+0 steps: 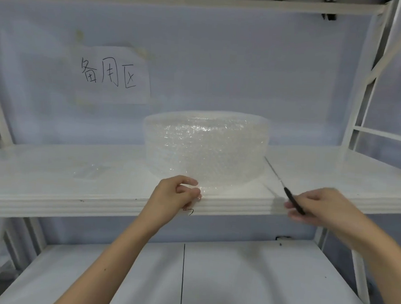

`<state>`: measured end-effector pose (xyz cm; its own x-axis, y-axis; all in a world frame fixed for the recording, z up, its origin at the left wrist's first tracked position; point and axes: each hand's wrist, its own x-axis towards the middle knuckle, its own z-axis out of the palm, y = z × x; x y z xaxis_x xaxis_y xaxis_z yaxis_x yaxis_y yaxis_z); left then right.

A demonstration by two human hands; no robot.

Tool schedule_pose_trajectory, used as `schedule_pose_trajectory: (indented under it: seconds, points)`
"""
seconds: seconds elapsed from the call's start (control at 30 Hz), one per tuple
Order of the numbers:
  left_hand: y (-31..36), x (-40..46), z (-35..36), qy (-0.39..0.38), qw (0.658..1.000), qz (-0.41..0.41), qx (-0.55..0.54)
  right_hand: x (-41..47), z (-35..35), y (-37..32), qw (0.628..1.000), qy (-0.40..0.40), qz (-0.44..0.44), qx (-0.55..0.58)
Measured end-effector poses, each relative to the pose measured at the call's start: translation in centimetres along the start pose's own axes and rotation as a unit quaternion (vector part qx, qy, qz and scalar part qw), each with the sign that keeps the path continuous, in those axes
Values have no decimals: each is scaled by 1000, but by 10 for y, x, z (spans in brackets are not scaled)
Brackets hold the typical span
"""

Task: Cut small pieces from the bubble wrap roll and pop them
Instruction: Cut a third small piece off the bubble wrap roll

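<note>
White shelf, bubble wrap roll upright

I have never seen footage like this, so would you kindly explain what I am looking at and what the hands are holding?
There is no machine here: this is one picture from a camera worn on a person's head, looking forward and down at their own bare hands. On the white shelf stands a bubble wrap roll. The left hand pinches the loose edge of the wrap at the shelf's front. The right hand grips black-handled scissors, blades pointing toward the roll; it is blurred, so whether the blades are open is unclear. A paper sign with handwriting hangs on the back wall.
</note>
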<state>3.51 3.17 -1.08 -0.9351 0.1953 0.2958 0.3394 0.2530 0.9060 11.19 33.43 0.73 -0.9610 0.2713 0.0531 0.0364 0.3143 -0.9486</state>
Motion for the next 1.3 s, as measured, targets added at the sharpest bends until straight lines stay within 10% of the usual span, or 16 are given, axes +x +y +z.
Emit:
schedule_pose_trajectory:
  seconds: [0.13,0.47,1.3]
  points:
    - [-1,-1,-2,1,1000,3,-11,-31,63,26,957,-117,67,258]
    - [-5,1,-1,52,998,8,22,-43,145,53,901,-334,92,260]
    - [6,-7,3,27,999,-13,-19,-8,157,34,905,-329,-20,269]
